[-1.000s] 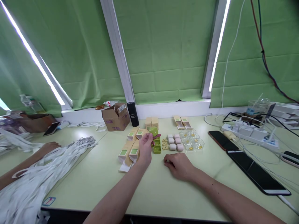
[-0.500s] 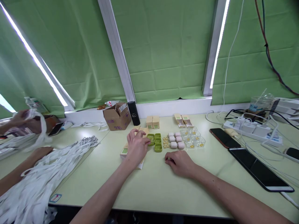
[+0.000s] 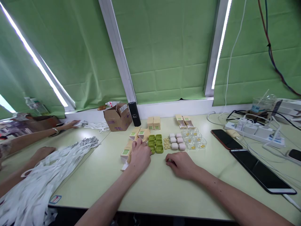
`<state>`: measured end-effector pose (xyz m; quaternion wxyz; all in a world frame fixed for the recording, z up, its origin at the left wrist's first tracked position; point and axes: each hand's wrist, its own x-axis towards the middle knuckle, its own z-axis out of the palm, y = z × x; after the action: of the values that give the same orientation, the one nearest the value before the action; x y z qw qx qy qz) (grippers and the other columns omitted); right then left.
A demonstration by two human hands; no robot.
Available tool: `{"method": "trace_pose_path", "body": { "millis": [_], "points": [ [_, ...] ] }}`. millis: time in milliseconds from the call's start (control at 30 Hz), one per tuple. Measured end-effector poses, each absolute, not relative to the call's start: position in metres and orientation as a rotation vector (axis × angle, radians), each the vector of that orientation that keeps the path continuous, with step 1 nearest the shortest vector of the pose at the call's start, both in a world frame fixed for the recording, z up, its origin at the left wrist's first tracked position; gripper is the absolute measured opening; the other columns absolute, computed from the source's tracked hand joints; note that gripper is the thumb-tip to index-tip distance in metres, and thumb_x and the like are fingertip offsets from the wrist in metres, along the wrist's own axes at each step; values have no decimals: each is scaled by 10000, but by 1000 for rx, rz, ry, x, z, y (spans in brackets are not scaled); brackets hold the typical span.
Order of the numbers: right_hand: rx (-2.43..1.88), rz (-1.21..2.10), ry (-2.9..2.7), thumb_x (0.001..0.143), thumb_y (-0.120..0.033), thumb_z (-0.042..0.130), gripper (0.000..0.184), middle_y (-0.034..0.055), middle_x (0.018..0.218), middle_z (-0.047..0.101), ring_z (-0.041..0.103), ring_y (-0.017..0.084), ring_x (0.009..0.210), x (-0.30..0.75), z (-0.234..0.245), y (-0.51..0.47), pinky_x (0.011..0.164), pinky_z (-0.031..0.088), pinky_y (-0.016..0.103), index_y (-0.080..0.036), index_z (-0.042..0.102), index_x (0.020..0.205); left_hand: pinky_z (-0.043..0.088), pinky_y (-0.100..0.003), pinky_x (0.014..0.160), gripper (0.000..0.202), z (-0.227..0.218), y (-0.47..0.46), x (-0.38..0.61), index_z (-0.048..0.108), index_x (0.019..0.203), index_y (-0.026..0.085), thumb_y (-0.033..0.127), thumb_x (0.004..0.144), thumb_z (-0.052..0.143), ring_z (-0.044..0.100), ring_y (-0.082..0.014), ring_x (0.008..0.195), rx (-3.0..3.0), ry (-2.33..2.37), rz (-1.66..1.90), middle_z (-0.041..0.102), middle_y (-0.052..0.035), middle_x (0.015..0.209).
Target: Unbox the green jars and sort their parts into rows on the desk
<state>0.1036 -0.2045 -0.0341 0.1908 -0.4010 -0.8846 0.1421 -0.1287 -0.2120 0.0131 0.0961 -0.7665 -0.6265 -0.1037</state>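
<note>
My left hand is at the lower left of a block of small green square containers. Its fingers are curled, with thumb and fingertips against the bottom-left green container; part of the grip is hidden. Opened cream boxes with green labels lie beside and behind this hand. My right hand rests on the table, fingers curled in and nothing visible in them. In front of it stand small pale pink and white rounded cases, tiny yellowish pieces and clear cups with yellow centres.
Cream boxes stand at the back, near a black cylinder and a cardboard box. Phones, cables and a power strip lie right. At left, another person's arms reach over white straps.
My left hand has moved toward me along the green containers, uncovering more of them and the boxes behind. My right hand stays put. The other person's far hand has moved right and lower.
</note>
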Motion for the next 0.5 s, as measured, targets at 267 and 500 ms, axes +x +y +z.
{"method": "trace_pose_path", "body": {
  "millis": [267, 500],
  "points": [
    [-1161, 269, -2562, 999, -269, 545, 330, 34, 1023, 807, 723, 205, 863, 99, -30, -207, 654, 326, 288, -294, 663, 1307, 298, -506, 899, 304, 5, -208, -129, 736, 655, 212, 144, 872, 535, 463, -390, 1093, -2268, -1834, -287, 717, -201, 886],
    [-1211, 143, -2641, 1033, -324, 488, 457, 62, 977, 801, 703, 214, 773, 91, -27, -210, 610, 287, 304, -284, 521, 1488, 294, -516, 899, 307, -2, -206, -130, 752, 690, 211, 167, 891, 524, 462, -405, 1106, -2262, -1831, -345, 709, -216, 911]
  ]
}}
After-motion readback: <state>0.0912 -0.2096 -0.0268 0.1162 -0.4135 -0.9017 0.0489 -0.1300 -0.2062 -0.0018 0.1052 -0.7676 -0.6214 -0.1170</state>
